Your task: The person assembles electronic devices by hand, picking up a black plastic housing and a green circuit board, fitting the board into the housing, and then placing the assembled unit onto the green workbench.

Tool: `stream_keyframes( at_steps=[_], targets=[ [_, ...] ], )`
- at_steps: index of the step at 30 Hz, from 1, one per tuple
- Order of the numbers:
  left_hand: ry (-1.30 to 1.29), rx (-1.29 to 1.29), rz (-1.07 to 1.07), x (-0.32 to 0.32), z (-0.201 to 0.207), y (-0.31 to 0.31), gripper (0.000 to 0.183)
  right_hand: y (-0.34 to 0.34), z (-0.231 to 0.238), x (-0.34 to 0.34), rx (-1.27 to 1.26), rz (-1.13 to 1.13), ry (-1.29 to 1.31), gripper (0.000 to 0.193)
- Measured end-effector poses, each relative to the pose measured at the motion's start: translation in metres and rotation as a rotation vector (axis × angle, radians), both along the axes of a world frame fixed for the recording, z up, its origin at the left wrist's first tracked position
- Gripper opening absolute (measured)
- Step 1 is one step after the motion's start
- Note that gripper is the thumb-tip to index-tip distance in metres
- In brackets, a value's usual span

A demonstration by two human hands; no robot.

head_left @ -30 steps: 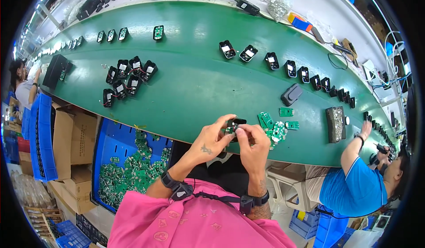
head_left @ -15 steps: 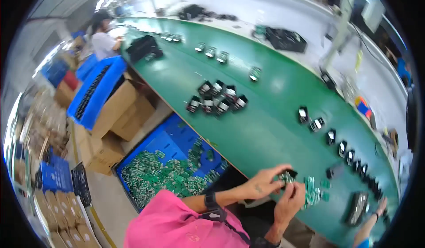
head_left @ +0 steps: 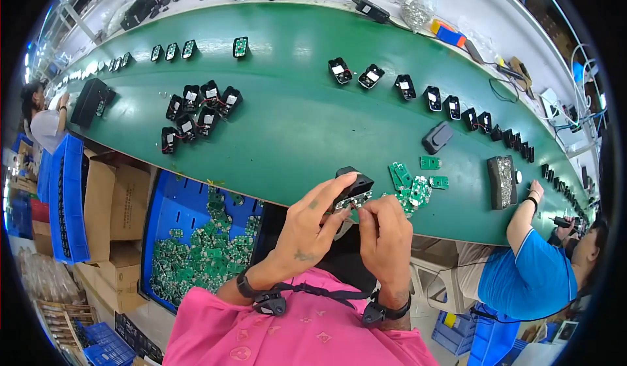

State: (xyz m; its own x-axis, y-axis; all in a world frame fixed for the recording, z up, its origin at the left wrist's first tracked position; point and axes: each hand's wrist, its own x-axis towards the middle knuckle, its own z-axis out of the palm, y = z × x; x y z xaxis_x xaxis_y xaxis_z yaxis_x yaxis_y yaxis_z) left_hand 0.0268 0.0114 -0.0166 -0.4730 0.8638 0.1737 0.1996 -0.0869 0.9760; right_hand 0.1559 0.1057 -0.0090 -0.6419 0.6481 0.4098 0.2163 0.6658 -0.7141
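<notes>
My left hand (head_left: pixel 307 225) grips a black plastic housing (head_left: pixel 356 183) just over the near table edge. A small circuit board (head_left: pixel 349 201) shows at the housing's open side, facing me. Thumb and index finger of my right hand (head_left: pixel 386 238) are pinched together close to that board. Whatever lies between these fingertips is too small to make out; it may be a wire or part of the board. Right beside my right hand, a loose pile of green circuit boards (head_left: pixel 411 193) lies on the green table (head_left: pixel 294 131).
Black housings (head_left: pixel 208 119) cluster at left; others (head_left: pixel 433 98) line the far right. A closed black case (head_left: pixel 437 137) and a box of small metal parts (head_left: pixel 501 182) lie rightward. A blue bin (head_left: pixel 166 199) holds boards. A co-worker in blue (head_left: pixel 529 274) sits at right.
The view has swung round to the right and levelled, bringing in the co-worker in blue. Both hands stay together at the black housing, whose board now faces me more plainly.
</notes>
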Motion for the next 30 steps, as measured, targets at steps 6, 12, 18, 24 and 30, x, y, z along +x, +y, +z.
stream_keyframes(
  at_steps=[6, 12, 18, 24, 30],
  targets=[
    [0.160, 0.023, 0.028, 0.0005, -0.0005, 0.0009, 0.054, 0.0018, -0.0027, 0.0023, 0.053, 0.064, -0.073, 0.012],
    [0.151, 0.017, -0.002, -0.0020, -0.0014, 0.0030, 0.054, 0.0031, 0.0002, 0.0026, 0.059, 0.063, -0.090, 0.010],
    [0.220, -0.014, -0.012, -0.0008, -0.0034, 0.0010, 0.057, 0.0014, 0.0016, 0.0046, 0.049, 0.062, -0.144, 0.009],
    [0.380, -0.012, -0.032, -0.0037, -0.0009, -0.0016, 0.054, -0.0017, -0.0021, 0.0038, 0.013, 0.048, -0.143, 0.007],
    [0.431, -0.128, -0.041, -0.0056, 0.0017, -0.0011, 0.054, 0.0005, -0.0064, -0.0011, -0.011, 0.041, -0.156, 0.007]
  ],
)
